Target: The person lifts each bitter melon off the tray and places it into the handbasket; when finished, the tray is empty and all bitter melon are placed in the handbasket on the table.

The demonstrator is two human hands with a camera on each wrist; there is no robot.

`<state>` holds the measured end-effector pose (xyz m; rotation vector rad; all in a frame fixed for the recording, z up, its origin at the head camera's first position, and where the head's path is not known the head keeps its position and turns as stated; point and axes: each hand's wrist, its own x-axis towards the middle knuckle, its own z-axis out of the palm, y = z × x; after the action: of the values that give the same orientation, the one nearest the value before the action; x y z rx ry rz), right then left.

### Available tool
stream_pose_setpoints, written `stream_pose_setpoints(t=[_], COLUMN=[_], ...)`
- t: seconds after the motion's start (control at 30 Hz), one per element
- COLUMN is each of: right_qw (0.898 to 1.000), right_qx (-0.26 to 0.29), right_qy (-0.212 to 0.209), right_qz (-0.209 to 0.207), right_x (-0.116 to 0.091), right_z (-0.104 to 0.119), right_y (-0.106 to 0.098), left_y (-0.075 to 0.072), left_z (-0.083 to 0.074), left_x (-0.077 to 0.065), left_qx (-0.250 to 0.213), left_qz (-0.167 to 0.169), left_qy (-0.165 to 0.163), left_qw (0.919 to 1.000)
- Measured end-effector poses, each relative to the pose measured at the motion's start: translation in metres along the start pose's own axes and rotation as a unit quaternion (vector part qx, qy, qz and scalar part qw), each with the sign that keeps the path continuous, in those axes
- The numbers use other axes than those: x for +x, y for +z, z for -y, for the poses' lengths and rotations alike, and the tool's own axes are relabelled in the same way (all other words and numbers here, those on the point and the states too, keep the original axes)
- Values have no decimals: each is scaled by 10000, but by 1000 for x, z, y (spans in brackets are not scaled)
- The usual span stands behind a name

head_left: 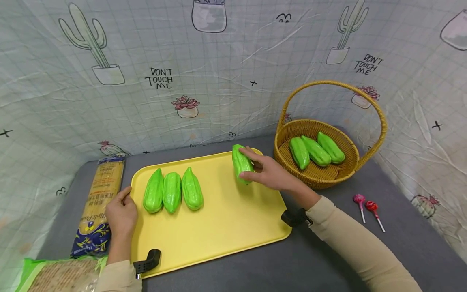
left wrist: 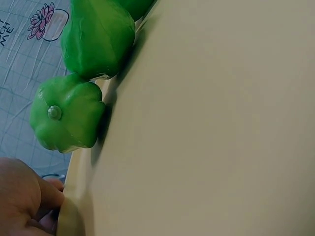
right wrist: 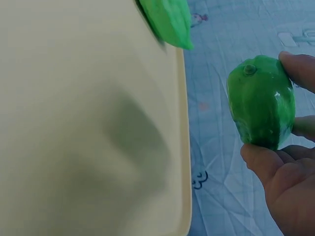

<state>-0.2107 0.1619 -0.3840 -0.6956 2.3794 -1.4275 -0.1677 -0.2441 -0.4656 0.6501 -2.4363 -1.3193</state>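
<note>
My right hand (head_left: 268, 170) holds a glossy, ridged green papaya-shaped fruit (head_left: 240, 162) over the far right part of the yellow tray (head_left: 226, 219), thumb on one side and fingers on the other. In the right wrist view the held fruit (right wrist: 261, 103) shows its stem nub, raised above the tray. At the tray's left rim, my left hand (head_left: 122, 211) grips the edge with thumb and fingers. Three matching green fruits (head_left: 172, 192) lie side by side on the tray's left half, the outermost near that hand.
A wicker basket (head_left: 313, 178) with a tall handle stands behind right, three green fruits (head_left: 315, 150) inside. Two lollipops (head_left: 372, 207) lie on the grey table (head_left: 226, 275) at right. Left of the tray are a noodle packet (head_left: 103, 186) and a green-edged bag (head_left: 62, 275).
</note>
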Motion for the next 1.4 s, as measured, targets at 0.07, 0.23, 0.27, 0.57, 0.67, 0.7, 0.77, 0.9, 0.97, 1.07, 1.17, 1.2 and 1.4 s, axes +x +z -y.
stream_pose_setpoints(t=[0.07,0.23,0.27,0.57,0.67,0.7,0.77,0.9,0.97,1.07,1.17,1.2,1.4], right_qw=[10000,9997,9997,9989,9985,9984,9981,9974,9971,9972,9970,9969,9941], right_qx=[60,136,128,-138,-114,-112,-116,-153,-144,-59,2,-8,-376], right_qy=[6,72,90,172,218,225,273,392,427,405,410,416,600], right_qz=[-37,-168,-194,-413,-498,-514,-543,-584,-618,-630,-651,-664,-817], right_x=[-1,-5,-6,-16,-19,-19,-19,-22,-24,-26,-28,-29,-34], right_z=[-2,-3,-3,-8,-9,-10,-12,-16,-18,-21,-24,-25,-29], right_y=[-6,-18,-20,-37,-43,-46,-51,-61,-65,-70,-75,-77,-86], left_y=[0,1,1,1,0,0,0,-1,-1,-1,-1,-1,0], left_z=[0,2,2,1,0,0,0,-1,-1,-1,0,0,1], left_x=[0,2,2,1,1,1,0,0,0,0,1,1,2], left_qx=[-13,-31,-29,11,9,8,1,-1,-2,-6,-13,-14,-20], left_qz=[2,29,34,-48,-42,-35,-24,-31,-20,5,46,56,95], left_qy=[-9,-21,-22,43,49,51,46,52,63,54,27,9,-44], left_qw=[10000,10000,10000,10000,10000,10000,10000,10000,10000,10000,10000,10000,9999])
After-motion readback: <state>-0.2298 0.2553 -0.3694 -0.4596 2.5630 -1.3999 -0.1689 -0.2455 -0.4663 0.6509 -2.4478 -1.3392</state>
